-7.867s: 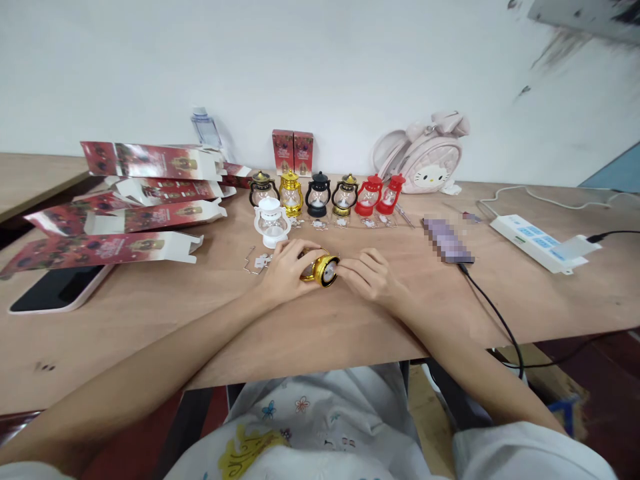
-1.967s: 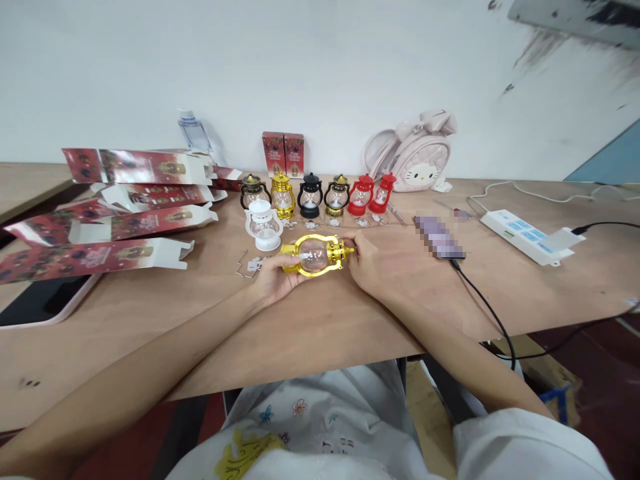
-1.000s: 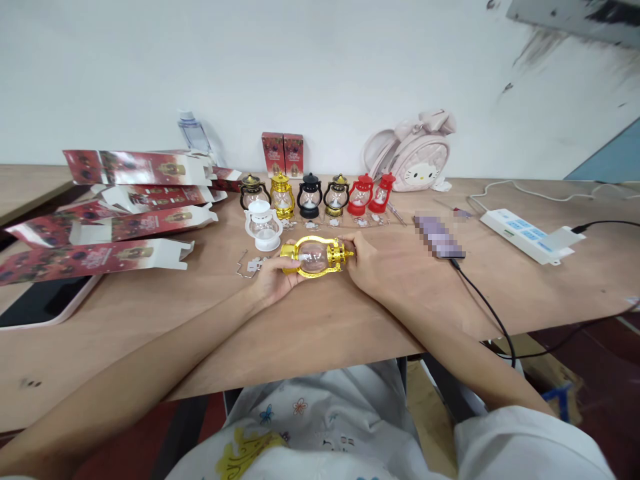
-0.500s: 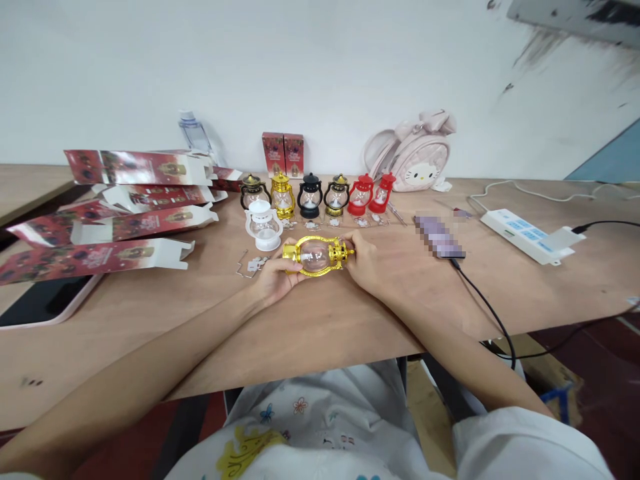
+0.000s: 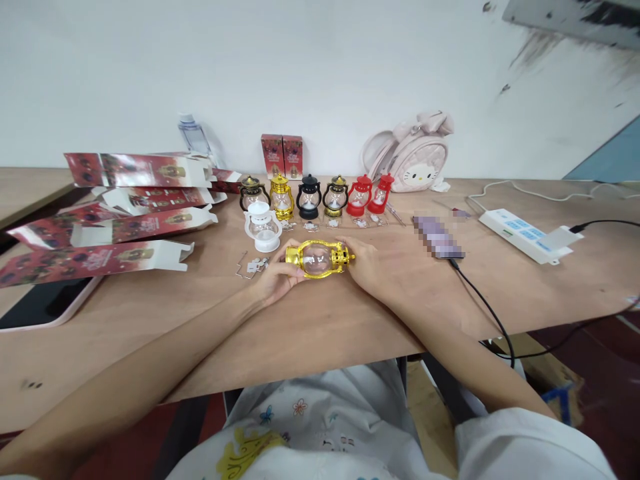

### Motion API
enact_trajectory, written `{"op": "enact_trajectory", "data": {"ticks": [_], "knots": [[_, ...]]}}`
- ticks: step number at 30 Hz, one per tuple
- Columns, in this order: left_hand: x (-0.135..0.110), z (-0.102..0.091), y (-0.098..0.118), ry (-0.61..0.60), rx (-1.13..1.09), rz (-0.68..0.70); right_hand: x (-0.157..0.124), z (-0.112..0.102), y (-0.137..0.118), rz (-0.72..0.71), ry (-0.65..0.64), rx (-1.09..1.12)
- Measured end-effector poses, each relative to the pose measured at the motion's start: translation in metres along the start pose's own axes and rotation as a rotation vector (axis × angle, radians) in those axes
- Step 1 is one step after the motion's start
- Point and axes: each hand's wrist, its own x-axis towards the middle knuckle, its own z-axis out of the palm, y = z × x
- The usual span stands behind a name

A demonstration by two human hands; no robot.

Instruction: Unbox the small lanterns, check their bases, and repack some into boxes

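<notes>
A small gold lantern [image 5: 318,259] with a clear globe lies on its side between my hands, a little above the table. My left hand [image 5: 277,277] is closed around its base, the thumb resting on the near side. At the top end my right hand [image 5: 366,268] is closed about the cap, with its fingertips partly hidden behind the lantern. Just beyond my left hand stands a white lantern [image 5: 263,228], and small metal pieces with a bent wire [image 5: 254,265] lie near it.
Behind stands a row of lanterns, including a black one [image 5: 309,199] and a red one [image 5: 359,197]. Flattened red boxes [image 5: 110,260] pile up at left. A phone [image 5: 437,237] with a cable, a white power strip [image 5: 530,235] and a pink bag [image 5: 420,160] are at right.
The gold lantern has shifted very slightly to the right, still between both hands. My right hand has turned a little around the top end. The other objects stay where they were.
</notes>
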Motion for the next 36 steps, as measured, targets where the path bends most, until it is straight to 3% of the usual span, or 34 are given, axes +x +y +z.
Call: {"op": "enact_trajectory", "data": {"ticks": [9, 18, 21, 24, 27, 30, 34, 36], "knots": [[0.003, -0.003, -0.001, 0.065, -0.027, 0.015, 0.005, 0.002, -0.001, 0.033, 0.031, 0.091], [0.005, 0.003, -0.001, 0.201, 0.0, 0.079, 0.011, -0.011, 0.007, 0.19, 0.274, 0.271], [0.005, 0.003, -0.001, 0.257, 0.004, 0.085, 0.007, -0.015, 0.001, 0.17, 0.366, 0.325], [0.006, 0.003, -0.001, 0.263, -0.015, 0.09, 0.001, -0.013, -0.004, 0.118, 0.378, 0.367], [0.005, 0.002, 0.0, 0.254, -0.014, 0.073, -0.001, -0.008, -0.005, 0.122, 0.339, 0.354], [0.005, 0.002, 0.0, 0.261, -0.029, 0.055, 0.002, -0.003, -0.001, 0.236, 0.21, 0.418], [0.004, 0.002, 0.002, 0.244, -0.058, 0.03, 0.011, -0.003, 0.001, 0.567, -0.11, 0.832], [0.004, 0.002, 0.002, 0.227, -0.058, 0.013, 0.013, -0.005, 0.0, 0.658, -0.236, 1.062]]}}
